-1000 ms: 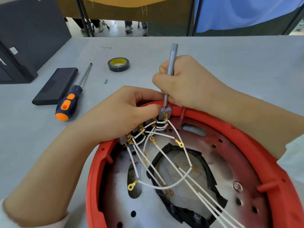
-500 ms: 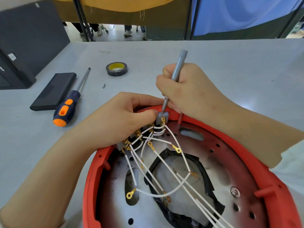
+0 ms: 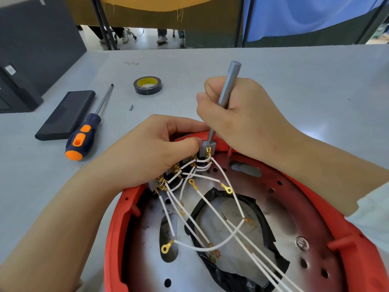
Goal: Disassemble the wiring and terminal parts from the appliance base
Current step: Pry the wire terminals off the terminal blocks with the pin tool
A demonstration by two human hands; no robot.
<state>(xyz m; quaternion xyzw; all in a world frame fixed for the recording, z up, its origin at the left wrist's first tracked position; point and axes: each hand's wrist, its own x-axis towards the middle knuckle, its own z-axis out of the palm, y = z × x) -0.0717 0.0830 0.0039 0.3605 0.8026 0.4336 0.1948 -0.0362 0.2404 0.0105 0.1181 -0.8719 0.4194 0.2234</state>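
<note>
My right hand [image 3: 242, 114] is wrapped around a slim grey screwdriver [image 3: 228, 85], its tip down on the end piece of the terminal block [image 3: 207, 149] at the far rim of the red appliance base [image 3: 114, 228]. My left hand [image 3: 147, 152] pinches the row of terminals just beside that tip, thumb pressed against the grey block to steady it. The two hands are nearly touching over the same small part.

The white wires [image 3: 210, 246] fan out from the block across the metal floor of the base, several ending in loose gold ring lugs [image 3: 166, 248], so some leads look already freed while those at the block are still fastened.

The chief danger, as I judge it, is the tip slipping off the screw. The shaft leans and my left thumb sits right next to it, so a skid would jab my thumb or gouge the brass tabs. Pressing too lightly could chew up the screw head; I cannot see how well the tip is seated. If the block twists under the turning force, the thin leads could tear at their crimps. A freed screw could also drop through one of the holes in the metal plate.

On the surface to my left lie a larger orange-handled screwdriver [image 3: 84, 135], a black case [image 3: 65, 114] and a roll of tape [image 3: 147, 85].
</note>
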